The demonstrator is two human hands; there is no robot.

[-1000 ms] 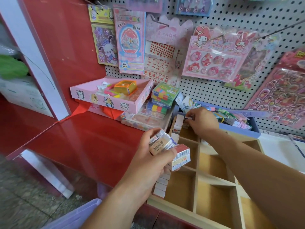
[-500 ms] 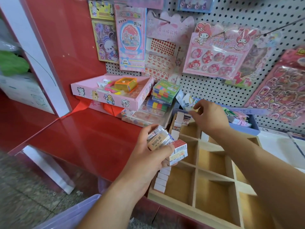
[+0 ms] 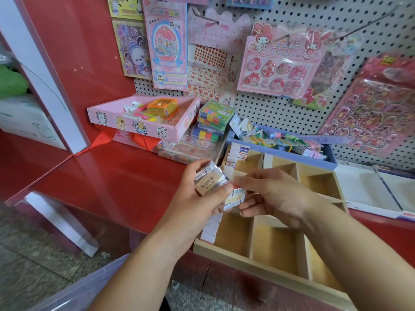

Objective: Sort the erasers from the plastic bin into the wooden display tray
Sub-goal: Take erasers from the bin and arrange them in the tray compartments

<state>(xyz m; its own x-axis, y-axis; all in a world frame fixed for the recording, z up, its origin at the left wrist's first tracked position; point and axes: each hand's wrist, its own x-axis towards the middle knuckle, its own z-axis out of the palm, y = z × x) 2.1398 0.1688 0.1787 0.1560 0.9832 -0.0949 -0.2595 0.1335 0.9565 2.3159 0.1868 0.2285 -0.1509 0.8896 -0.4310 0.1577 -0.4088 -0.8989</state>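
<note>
The plastic bin (image 3: 85,286) sits at 7 o'clock, below the red worktop (image 3: 116,187). The left hand (image 3: 195,207) grips a bundle of erasers (image 3: 210,184) over the wooden display tray (image 3: 247,259). At its 3 o'clock, the right hand (image 3: 276,194) pinches a red-labelled eraser (image 3: 234,198) in that bundle. A row of erasers (image 3: 211,230) lines the tray's left column.

Erasers (image 3: 233,157) along tray's (image 3: 265,264) left edge

Bare left grip (image 3: 197,199), bare right grip (image 3: 277,196), forearms uncovered, nails seemingly trimmed short
</note>
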